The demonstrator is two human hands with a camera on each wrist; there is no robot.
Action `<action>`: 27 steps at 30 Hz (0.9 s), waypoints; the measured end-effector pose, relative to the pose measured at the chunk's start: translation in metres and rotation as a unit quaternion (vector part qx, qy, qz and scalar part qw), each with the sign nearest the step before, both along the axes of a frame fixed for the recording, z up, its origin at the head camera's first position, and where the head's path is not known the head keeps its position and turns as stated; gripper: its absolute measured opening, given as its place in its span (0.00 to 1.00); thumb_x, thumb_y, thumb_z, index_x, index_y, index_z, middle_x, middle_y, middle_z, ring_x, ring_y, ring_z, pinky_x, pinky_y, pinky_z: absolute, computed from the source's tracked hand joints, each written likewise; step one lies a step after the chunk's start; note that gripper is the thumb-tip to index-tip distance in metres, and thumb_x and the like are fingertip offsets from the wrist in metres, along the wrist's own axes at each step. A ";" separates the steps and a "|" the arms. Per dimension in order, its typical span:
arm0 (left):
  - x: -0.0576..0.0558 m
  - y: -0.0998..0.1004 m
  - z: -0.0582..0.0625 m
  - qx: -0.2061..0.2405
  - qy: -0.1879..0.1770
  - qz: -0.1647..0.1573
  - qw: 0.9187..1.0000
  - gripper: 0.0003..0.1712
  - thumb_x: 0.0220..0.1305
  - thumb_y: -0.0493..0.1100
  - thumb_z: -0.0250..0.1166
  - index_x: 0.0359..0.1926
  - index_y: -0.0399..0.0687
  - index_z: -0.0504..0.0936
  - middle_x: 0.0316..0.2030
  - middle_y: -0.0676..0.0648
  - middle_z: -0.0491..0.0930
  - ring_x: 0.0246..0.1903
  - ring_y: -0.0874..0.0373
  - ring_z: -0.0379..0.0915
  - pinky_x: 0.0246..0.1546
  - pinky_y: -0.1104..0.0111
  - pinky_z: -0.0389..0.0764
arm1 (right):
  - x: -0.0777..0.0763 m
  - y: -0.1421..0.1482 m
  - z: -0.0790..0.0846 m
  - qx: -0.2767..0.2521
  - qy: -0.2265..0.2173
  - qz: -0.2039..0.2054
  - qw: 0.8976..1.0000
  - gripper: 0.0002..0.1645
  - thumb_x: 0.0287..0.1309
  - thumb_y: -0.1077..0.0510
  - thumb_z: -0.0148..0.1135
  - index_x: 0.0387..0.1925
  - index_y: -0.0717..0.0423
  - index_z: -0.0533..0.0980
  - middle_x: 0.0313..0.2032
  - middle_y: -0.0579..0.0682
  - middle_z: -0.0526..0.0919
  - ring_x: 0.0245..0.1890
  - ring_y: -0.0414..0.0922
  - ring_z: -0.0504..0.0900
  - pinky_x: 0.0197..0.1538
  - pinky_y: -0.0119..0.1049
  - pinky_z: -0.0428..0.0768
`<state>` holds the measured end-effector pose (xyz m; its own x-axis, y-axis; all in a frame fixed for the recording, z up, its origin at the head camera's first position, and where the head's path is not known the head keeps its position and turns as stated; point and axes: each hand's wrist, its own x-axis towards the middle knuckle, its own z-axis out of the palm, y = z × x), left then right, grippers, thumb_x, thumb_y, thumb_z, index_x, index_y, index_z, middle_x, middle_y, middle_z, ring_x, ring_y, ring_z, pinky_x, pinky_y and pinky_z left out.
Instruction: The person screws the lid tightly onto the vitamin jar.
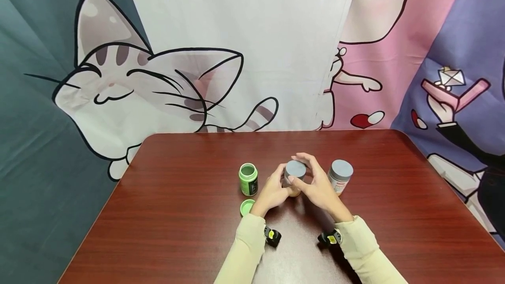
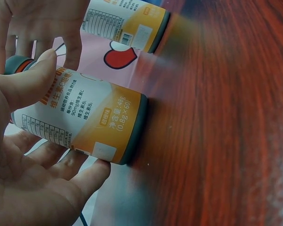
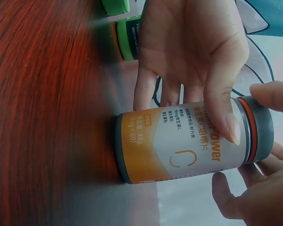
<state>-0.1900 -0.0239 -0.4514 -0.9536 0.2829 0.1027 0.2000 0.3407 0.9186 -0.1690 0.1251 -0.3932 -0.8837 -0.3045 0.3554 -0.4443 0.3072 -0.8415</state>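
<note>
A white-and-orange vitamin C tablet bottle (image 2: 96, 115) stands upright on the table between both hands. My left hand (image 1: 273, 192) grips its body, the thumb lying across the label. At the top, my right hand (image 1: 318, 187) holds the grey lid (image 1: 296, 168) with thumb and fingers around its edge. An orange ring (image 3: 249, 129) shows just under the lid in the right wrist view. Nearest to my left hand is an uncapped green jar (image 1: 248, 181), its green lid (image 1: 247, 207) lying in front of it, partly behind my wrist.
A second grey-lidded bottle (image 1: 340, 175) of similar look stands just right of my right hand. The dark red wooden table (image 1: 177, 222) has its far edge against a cloth backdrop (image 1: 244, 16) printed with cartoon animals.
</note>
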 end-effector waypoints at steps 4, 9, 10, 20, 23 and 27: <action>-0.001 0.000 -0.001 0.008 0.004 -0.003 1.000 0.32 0.55 0.43 0.66 0.60 0.57 0.65 0.53 0.53 0.74 0.51 0.60 0.70 0.52 0.66 0.70 | -0.001 -0.001 0.000 -0.004 -0.001 -0.006 1.000 0.34 0.51 0.65 0.65 0.59 0.61 0.61 0.56 0.55 0.72 0.53 0.52 0.72 0.51 0.46 0.72; -0.001 0.000 -0.002 0.010 0.007 -0.001 1.000 0.32 0.54 0.42 0.66 0.60 0.57 0.65 0.53 0.52 0.74 0.52 0.60 0.70 0.52 0.66 0.70 | -0.008 0.000 -0.015 -0.009 0.009 -0.026 1.000 0.34 0.50 0.61 0.67 0.58 0.56 0.63 0.55 0.52 0.73 0.54 0.49 0.72 0.51 0.44 0.72; -0.001 0.000 -0.001 0.008 0.007 0.000 1.000 0.32 0.54 0.42 0.66 0.60 0.57 0.65 0.53 0.53 0.74 0.52 0.61 0.70 0.52 0.66 0.70 | -0.010 0.001 -0.019 -0.008 0.011 -0.033 0.999 0.34 0.50 0.60 0.68 0.58 0.55 0.63 0.55 0.52 0.73 0.54 0.47 0.71 0.51 0.43 0.72; 0.000 0.000 0.000 0.008 0.005 0.000 1.000 0.33 0.53 0.40 0.66 0.60 0.57 0.65 0.53 0.53 0.74 0.50 0.63 0.70 0.53 0.67 0.69 | -0.015 0.000 -0.034 -0.003 0.019 -0.080 0.997 0.37 0.46 0.51 0.71 0.57 0.49 0.64 0.53 0.49 0.74 0.54 0.44 0.73 0.49 0.44 0.71; 0.000 0.001 -0.001 0.005 0.001 0.004 1.000 0.33 0.53 0.38 0.65 0.60 0.57 0.65 0.53 0.54 0.74 0.51 0.64 0.70 0.53 0.68 0.69 | -0.010 -0.002 -0.025 -0.006 0.008 -0.063 0.998 0.38 0.47 0.54 0.70 0.59 0.52 0.62 0.55 0.49 0.72 0.57 0.46 0.70 0.51 0.43 0.70; -0.001 0.001 -0.001 0.021 -0.006 0.003 1.000 0.35 0.52 0.36 0.65 0.61 0.56 0.65 0.54 0.52 0.73 0.53 0.62 0.69 0.54 0.69 0.68 | -0.002 -0.003 -0.009 -0.014 -0.004 -0.031 0.999 0.39 0.49 0.60 0.68 0.61 0.57 0.60 0.59 0.52 0.69 0.59 0.51 0.67 0.53 0.46 0.68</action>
<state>-0.1908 -0.0227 -0.4526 -0.9563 0.2736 0.1034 0.1878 0.3032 0.9342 -0.1709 0.1222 -0.4021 -0.9033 -0.2399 0.3557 -0.4184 0.3098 -0.8538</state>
